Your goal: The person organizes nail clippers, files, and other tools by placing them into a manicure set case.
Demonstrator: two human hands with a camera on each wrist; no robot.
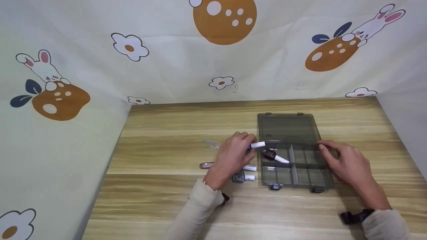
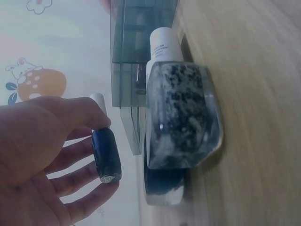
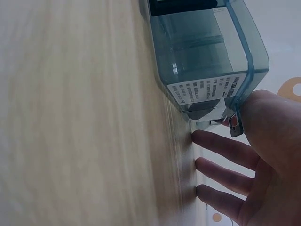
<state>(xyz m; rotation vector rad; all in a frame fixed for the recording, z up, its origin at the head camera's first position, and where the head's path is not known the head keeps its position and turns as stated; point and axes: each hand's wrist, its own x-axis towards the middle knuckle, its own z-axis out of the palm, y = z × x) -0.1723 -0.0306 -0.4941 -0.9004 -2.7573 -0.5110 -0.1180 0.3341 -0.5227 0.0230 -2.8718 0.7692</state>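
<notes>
My left hand pinches a small dark nail polish bottle with a white cap, lifted at the left edge of a grey see-through divided box. The box lies with its lid laid back. Inside, a dark red nail polish bottle with a white cap rests aslant in the upper left part. My right hand touches the box's right side with thumb and index finger. In the right wrist view its other fingers stretch out straight, tips at the tabletop.
Left of the box lies a clear nail polish bottle with black flecks. Beside it is a dark bottle, partly hidden behind it. A brownish end of another item and thin clear pieces show around my left hand. A patterned cloth bounds the wooden table.
</notes>
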